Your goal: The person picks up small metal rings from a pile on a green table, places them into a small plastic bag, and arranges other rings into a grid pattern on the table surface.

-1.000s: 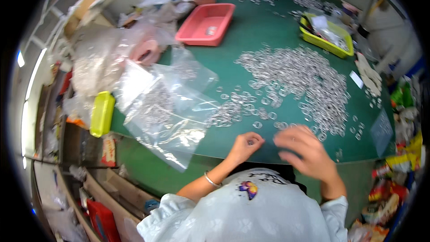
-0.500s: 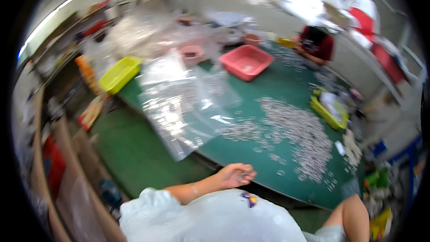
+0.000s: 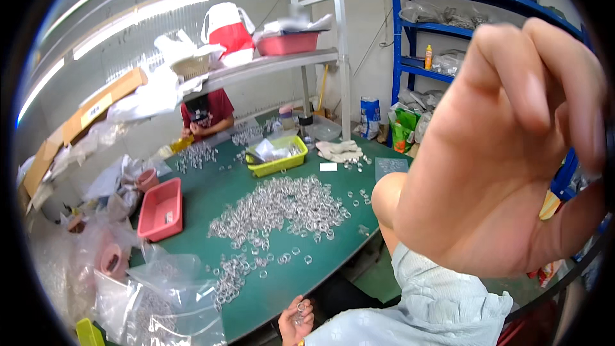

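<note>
Low in the view, my left hand [image 3: 295, 325] is closed around small metal rings [image 3: 300, 307], with one ring showing at the fingertips. It is just off the near edge of the green table [image 3: 291, 285]. My right hand [image 3: 487, 166] is raised very close to the camera and fills much of the right side. Its palm shows, the fingers are loosely bent and apart, and nothing can be seen in them. A large spread of similar silvery rings [image 3: 282, 208] lies on the table, with a smaller cluster [image 3: 230, 280] nearer to my left hand.
A pink basin [image 3: 144, 211] and clear plastic bags [image 3: 205, 320] are on the left. Farther back are a yellow-green basket [image 3: 278, 165], gloves [image 3: 339, 151] and a person [image 3: 214, 112] beside more rings. Blue shelving [image 3: 396, 32] stands at the right.
The view has swung to the right, bringing the blue shelving into sight. My right hand has come up close to the camera. My left hand stays closed, low by the table edge.
</note>
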The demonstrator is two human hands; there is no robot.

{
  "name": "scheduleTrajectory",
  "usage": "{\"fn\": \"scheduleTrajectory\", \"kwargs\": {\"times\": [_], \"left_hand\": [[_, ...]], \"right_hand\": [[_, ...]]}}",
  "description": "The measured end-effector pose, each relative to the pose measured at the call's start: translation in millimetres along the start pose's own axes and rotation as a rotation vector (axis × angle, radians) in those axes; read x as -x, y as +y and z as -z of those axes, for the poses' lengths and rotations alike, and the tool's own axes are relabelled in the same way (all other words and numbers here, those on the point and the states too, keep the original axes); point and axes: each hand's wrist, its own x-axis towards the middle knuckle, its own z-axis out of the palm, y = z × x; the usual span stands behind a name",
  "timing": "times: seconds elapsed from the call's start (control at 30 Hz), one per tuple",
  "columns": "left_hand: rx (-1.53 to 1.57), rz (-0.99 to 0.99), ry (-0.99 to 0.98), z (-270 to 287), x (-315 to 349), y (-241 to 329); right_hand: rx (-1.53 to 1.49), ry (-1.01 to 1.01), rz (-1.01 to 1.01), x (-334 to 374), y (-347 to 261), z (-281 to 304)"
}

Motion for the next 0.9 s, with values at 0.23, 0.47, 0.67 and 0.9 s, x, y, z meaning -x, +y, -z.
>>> {"fn": "scheduleTrajectory", "kwargs": {"times": [0.23, 0.47, 0.67, 0.9], "left_hand": [[0.059, 0.011, 0.056, 9, 19, -5], [-0.046, -0.004, 0.128, 39, 18, -8], [-0.134, -0.148, 0.238, 30, 26, -15], [-0.367, -0.406, 0.335, -27, 53, 7]], "right_hand": [[0.054, -0.094, 0.011, 5, 6, -13], [0.022, -0.184, 0.123, 3, -3, 0], [-0.094, -0.294, 0.280, -2, -6, 2], [-0.286, -0.461, 0.582, -5, -42, -7]]}}
